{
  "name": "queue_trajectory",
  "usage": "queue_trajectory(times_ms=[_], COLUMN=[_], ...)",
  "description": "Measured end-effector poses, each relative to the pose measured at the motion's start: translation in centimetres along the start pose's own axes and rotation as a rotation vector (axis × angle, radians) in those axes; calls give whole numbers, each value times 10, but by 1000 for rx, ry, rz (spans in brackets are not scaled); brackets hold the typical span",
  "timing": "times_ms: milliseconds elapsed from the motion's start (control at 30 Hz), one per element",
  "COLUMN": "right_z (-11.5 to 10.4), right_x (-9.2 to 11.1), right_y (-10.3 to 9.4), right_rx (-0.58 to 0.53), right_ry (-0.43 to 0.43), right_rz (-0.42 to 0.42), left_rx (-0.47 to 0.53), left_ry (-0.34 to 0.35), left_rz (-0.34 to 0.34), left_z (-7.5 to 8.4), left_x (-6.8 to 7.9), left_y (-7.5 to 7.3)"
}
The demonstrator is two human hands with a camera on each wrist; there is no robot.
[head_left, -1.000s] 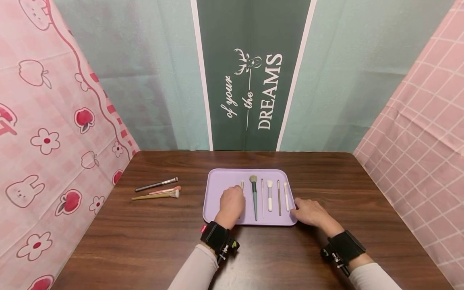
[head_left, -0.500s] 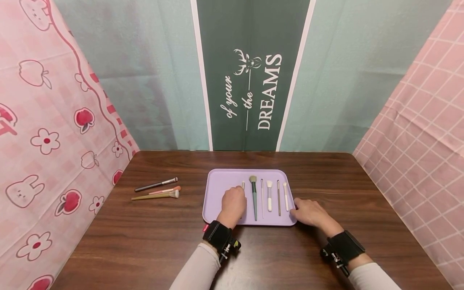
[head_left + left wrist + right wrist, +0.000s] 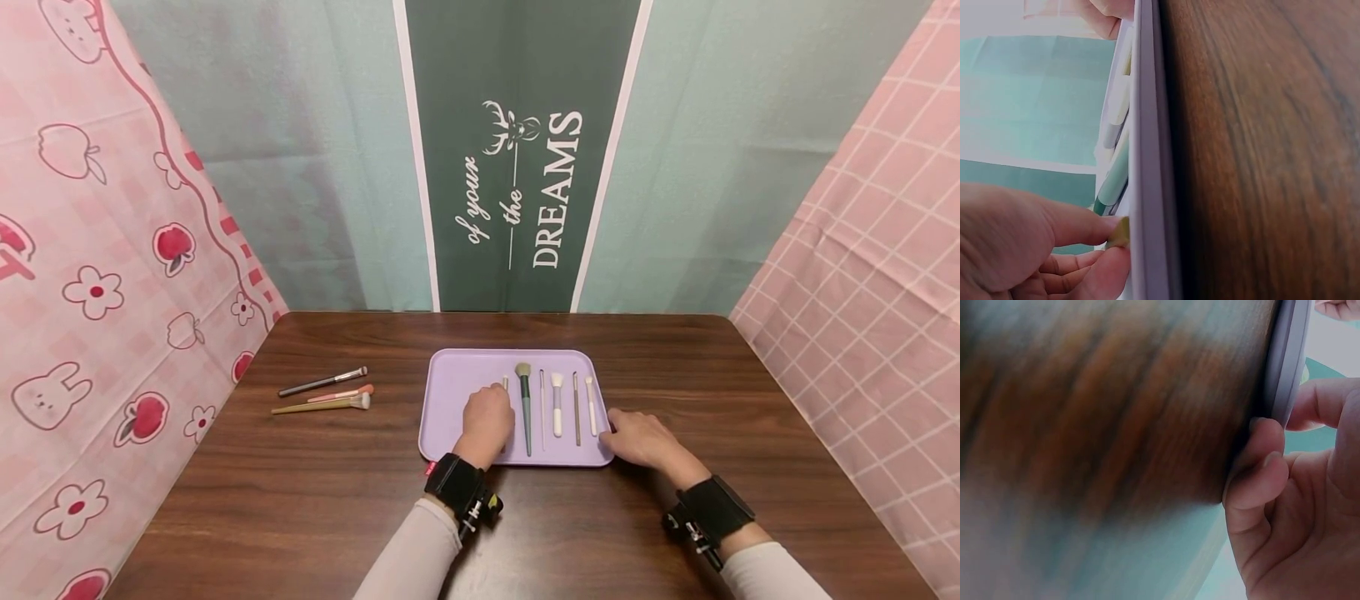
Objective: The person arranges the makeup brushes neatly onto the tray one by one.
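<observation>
My left hand is over the middle of the lilac tray, pinching a slim makeup brush between thumb and fingertips. In the left wrist view the yellowish handle end shows in the pinch; most of the brush is hidden under the hand in the head view. Just right of it lies a large green makeup brush. My right hand grips the tray's right rim near the front corner, thumb on the inner side and curled fingers outside and below.
Farther right on the tray lie several brushes in a row, among them a short white brush and a thin brown-handled brush. On the wooden table to the left lie a black brush, a pink brush and a gold-handled brush.
My left hand has shifted slightly right with the pinched brush, closer to the green brush. The right hand has stayed at the tray's rim.
</observation>
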State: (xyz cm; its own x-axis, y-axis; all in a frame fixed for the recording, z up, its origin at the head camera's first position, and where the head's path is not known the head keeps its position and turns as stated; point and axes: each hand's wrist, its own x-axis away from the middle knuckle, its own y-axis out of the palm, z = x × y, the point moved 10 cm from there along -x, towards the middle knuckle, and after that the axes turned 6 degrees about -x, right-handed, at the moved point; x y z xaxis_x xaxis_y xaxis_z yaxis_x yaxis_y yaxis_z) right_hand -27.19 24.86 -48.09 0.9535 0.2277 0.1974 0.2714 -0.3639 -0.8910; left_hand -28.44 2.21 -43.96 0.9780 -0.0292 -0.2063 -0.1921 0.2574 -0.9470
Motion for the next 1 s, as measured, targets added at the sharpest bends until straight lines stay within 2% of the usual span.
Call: queue_trajectory(times_ms=[733,1000], right_z=[0,1], right_x=[0,0], right_y=[-1,0], right_rx=[-4,-1], right_ry=[3,-2], right_rz=[-2,0], left_rx=[23,36], left_ry=[-26,-27], left_rz=[-56,-78], left_z=[0,-2], left_x=[0,1], left_y=[6,3])
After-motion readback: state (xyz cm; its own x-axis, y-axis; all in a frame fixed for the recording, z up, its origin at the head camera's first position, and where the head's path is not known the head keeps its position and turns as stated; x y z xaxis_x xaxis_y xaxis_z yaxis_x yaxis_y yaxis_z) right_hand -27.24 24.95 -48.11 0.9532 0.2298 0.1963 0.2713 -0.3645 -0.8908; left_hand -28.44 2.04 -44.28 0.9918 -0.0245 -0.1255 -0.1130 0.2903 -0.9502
